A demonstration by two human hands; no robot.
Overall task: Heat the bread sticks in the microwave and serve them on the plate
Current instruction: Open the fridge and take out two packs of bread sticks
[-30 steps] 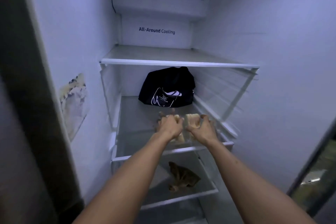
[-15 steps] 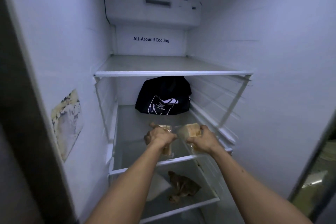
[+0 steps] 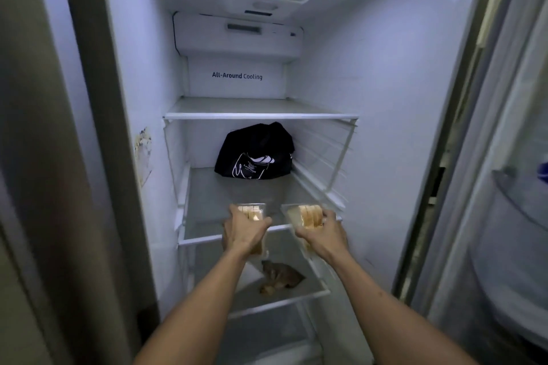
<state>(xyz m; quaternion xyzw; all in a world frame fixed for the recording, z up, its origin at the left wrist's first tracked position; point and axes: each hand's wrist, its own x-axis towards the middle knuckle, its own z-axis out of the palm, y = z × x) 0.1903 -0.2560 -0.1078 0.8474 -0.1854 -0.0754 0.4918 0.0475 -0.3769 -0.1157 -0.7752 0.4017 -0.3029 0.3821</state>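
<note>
A: Both arms are reaching into the open fridge, and each hand has a clear pack. The left hand has its fingers curled round the left pack of bread sticks, thumb on the right side.

B: And the right hand is wrapped the same way round the right pack of bread sticks, fingers on its far side. Both packs sit at the near edge of the middle shelf, side by side but apart.

A: Are they on the shelf or lifted?

B: I can't tell, because the hands hide the bottoms.

A: Fair. How do you think they'll handle?

B: Light, I'd say. Thin clear plastic, pale sliced bread inside, so the shell will flex and crackle under a hard squeeze. The bread looks soft and would crush or crumble.

A: So hold them by the long sides, low down, with gentle pressure?

B: That's my read. Keep them level too, because a lid like that could pop open, and cold plastic may be a bit slick.

A: Further back on that shelf there's a black bag, well clear of the hands.

B: And a crumpled brown bag lies on the shelf below, under the left pack. The top shelf is above it all.

A: No microwave or plate in view here.
</note>
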